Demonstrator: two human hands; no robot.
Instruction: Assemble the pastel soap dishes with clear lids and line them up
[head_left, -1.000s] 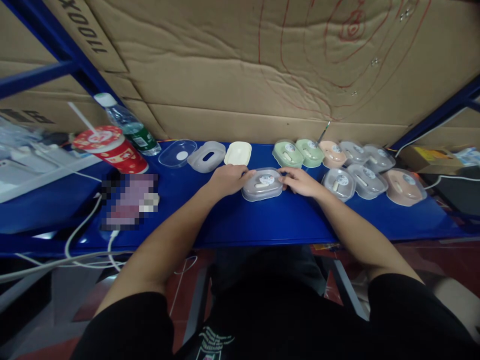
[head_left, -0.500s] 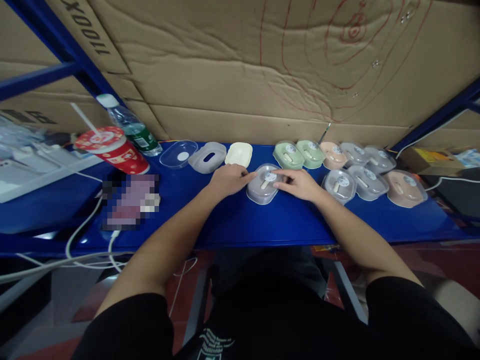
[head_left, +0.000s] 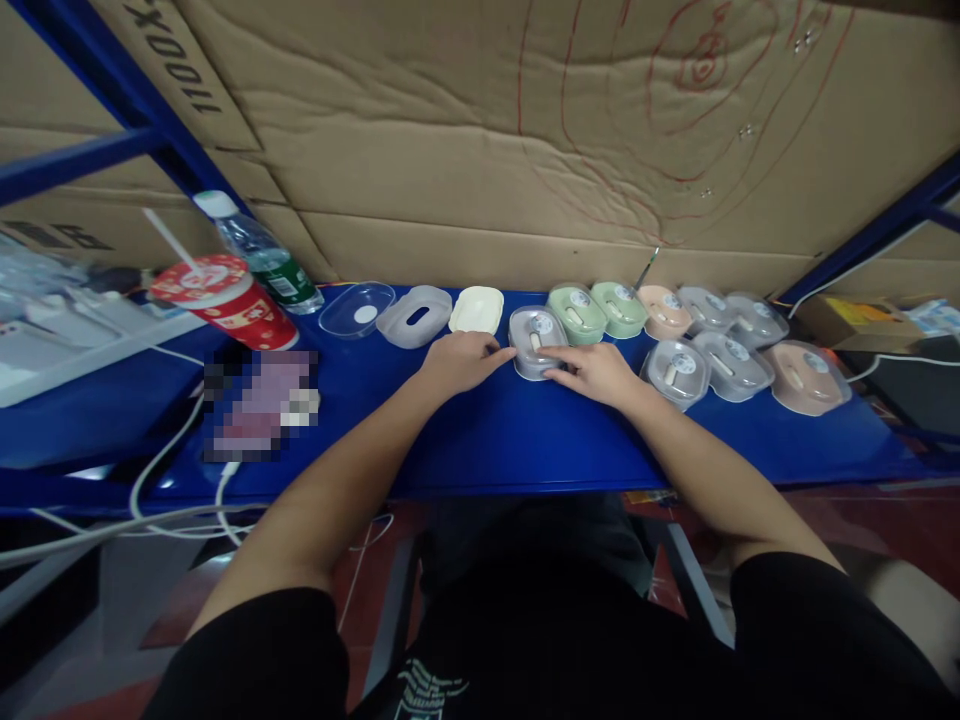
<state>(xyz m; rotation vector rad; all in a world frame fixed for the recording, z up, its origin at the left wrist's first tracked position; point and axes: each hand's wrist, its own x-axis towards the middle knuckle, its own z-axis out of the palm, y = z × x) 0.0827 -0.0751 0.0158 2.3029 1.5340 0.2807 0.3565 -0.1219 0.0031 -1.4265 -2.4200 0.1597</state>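
A grey soap box (head_left: 532, 364) with a clear lid, a round white sticker and a small pale bar on top rests on the blue table between my hands. My right hand (head_left: 596, 372) grips its right side, index finger over the lid and thumb at the near side. At its left edge is the thumb tip of my left hand (head_left: 466, 362), apart from the curled fingers; whether it touches cannot be made out. Behind my left hand lie a cream dish (head_left: 478, 311), a grey insert (head_left: 415, 317) with an oval slot, and a clear lid (head_left: 357, 309).
Closed soap boxes in green (head_left: 577, 314), peach (head_left: 808, 378) and grey (head_left: 676, 374) stand to the right. On the left are a red cup (head_left: 240, 312) with a straw, a water bottle (head_left: 274, 262) and a blurred-out object (head_left: 262, 405) with a cable. A cardboard wall (head_left: 420, 150) rises behind.
The grey soap box has shifted away from me and slightly right, turning a little. My right index finger now reaches farther over the lid. My left hand has hardly moved.
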